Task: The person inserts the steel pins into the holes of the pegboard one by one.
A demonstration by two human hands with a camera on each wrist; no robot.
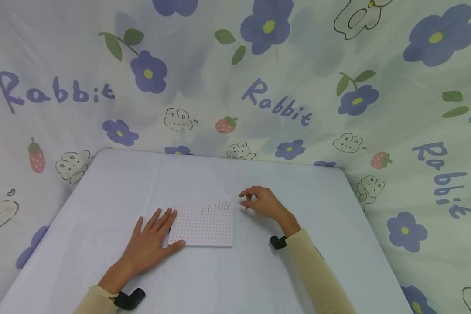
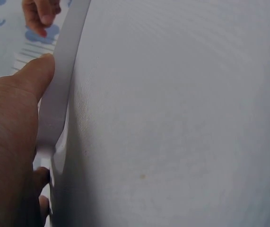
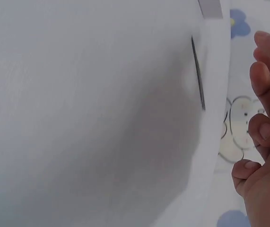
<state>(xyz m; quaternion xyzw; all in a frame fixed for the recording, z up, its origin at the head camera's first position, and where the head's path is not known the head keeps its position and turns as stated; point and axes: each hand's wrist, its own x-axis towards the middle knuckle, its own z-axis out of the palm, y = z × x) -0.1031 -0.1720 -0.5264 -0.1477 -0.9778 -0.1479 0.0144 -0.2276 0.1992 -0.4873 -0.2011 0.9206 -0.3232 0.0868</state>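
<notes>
A white board [image 1: 204, 226] with a grid of small holes lies on the table. Several thin pins stand upright along its far right rows. My left hand [image 1: 151, 237] rests at the board's left side, fingers spread, with the thumb on the near left corner. Right of the board, my right hand [image 1: 263, 201] hovers with bent fingers, thumb and forefinger apart and nothing between them. Below those fingers a single dark, slim pin [image 3: 198, 73] lies on the white table, separate from the hand in the right wrist view.
White cloth covers the table [image 1: 306, 187]. A patterned curtain [image 1: 204, 78] with flowers and rabbits rises behind it and at both sides. Each wrist wears a small black camera, such as the left one [image 1: 130, 299].
</notes>
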